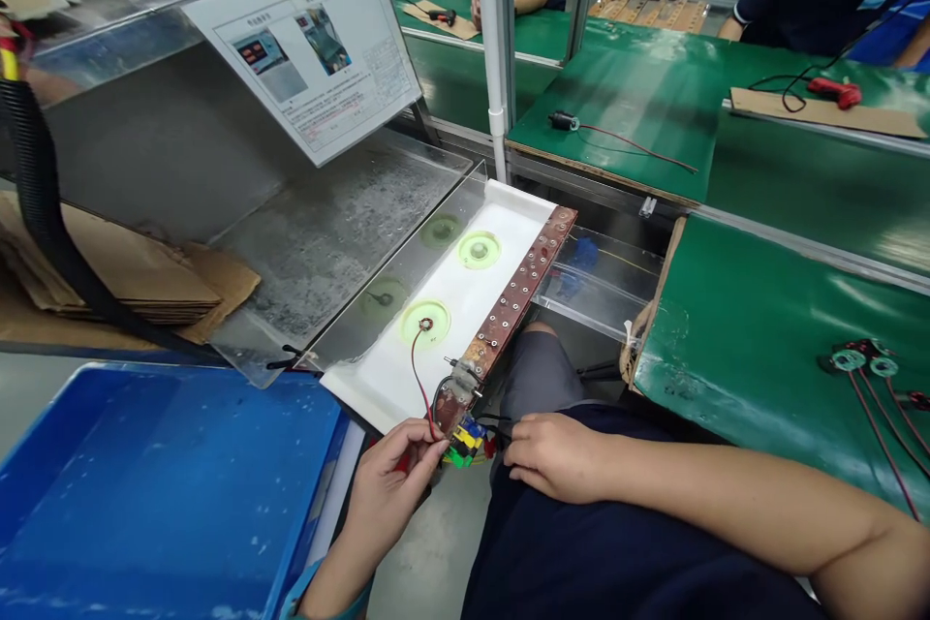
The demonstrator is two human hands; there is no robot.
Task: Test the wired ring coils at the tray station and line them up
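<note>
My left hand [385, 484] pinches the wire [414, 366] between thumb and finger; its round part [426, 324] lies beyond them, on the nearer disc [441, 315]. My right hand [556, 455] half-curls; I can't tell its hold.

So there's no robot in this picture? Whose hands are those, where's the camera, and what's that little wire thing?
Right, no robot: just a person working with bare hands. The camera sits on their head, looking forward and down, so you see nearly what they see. There's only this one picture.

The left hand pinches a thin red wire between thumb and fingers. Its other end goes to a small round part inside a pale green ring on a white surface. Along one edge runs a brown strip with rows of metal studs.

The right hand is near the lap; I can't tell whether it holds anything. At the lower left is a blue bin.
</note>
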